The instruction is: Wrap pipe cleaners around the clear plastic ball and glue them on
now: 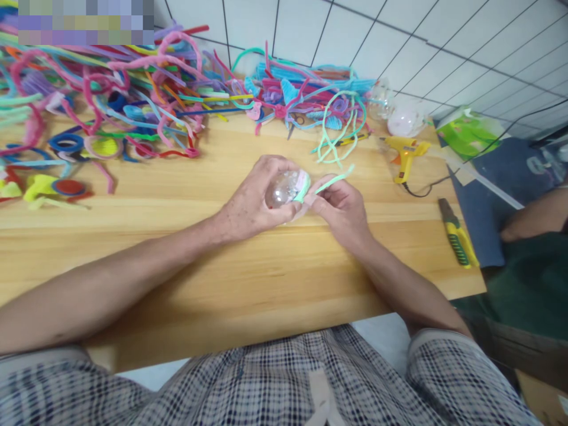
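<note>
My left hand (248, 204) is wrapped round a small transparent ball (279, 190), with the thumb below and the fingers above. A mint-green pipe cleaner (335, 179) lies against the ball's right side, where a pale pink patch also shows. Between thumb and fingertips, my right hand (348, 213) pinches this pipe cleaner close to the ball. Its free end sticks out up and to the right. Both hands are just above the wooden table (248, 284). The ball's underside is partly hidden by my left thumb.
Tangled pipe cleaners (146, 89) and rolls of tape (66, 142) cover the back left. A yellow glue gun (406, 155) with a cord, a yellow-green cutter tool (457, 234) and another transparent ball (406, 118) are at the right. Another person's arm (536, 216) shows beyond the table's right edge.
</note>
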A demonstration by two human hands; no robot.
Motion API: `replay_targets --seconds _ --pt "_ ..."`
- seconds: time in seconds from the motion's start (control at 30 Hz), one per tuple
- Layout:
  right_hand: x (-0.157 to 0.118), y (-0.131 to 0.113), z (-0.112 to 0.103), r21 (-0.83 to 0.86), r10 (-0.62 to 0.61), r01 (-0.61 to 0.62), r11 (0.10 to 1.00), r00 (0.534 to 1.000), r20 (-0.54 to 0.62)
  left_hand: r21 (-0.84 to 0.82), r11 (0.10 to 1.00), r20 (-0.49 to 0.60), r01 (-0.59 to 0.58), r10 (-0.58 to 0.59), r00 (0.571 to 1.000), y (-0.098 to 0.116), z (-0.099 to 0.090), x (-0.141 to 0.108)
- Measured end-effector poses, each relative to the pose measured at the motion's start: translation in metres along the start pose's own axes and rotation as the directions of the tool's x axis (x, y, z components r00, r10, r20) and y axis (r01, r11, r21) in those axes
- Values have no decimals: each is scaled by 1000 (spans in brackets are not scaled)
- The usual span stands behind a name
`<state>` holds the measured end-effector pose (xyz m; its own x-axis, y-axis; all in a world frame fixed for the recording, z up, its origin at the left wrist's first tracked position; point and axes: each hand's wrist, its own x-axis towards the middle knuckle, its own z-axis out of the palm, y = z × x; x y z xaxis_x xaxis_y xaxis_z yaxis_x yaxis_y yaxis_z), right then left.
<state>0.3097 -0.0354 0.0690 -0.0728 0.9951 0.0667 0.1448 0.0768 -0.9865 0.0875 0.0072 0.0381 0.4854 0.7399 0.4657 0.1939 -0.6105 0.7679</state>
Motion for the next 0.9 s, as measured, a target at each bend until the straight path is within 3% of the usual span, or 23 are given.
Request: replay_targets --seconds 0.3,0.63,0.9 --pt "2 0 0 4 -27 27 1000 999 21 -29 999 25 44 -43 999 12 -1 1" --pt "2 -3 0 41 19 -20 999 999 44 -42 993 23 109 -108 994 11 -1 0" --pt "0 -3 4 33 -12 10 999 999 35 -87 984 67 157 -152 986 14 -5 1"
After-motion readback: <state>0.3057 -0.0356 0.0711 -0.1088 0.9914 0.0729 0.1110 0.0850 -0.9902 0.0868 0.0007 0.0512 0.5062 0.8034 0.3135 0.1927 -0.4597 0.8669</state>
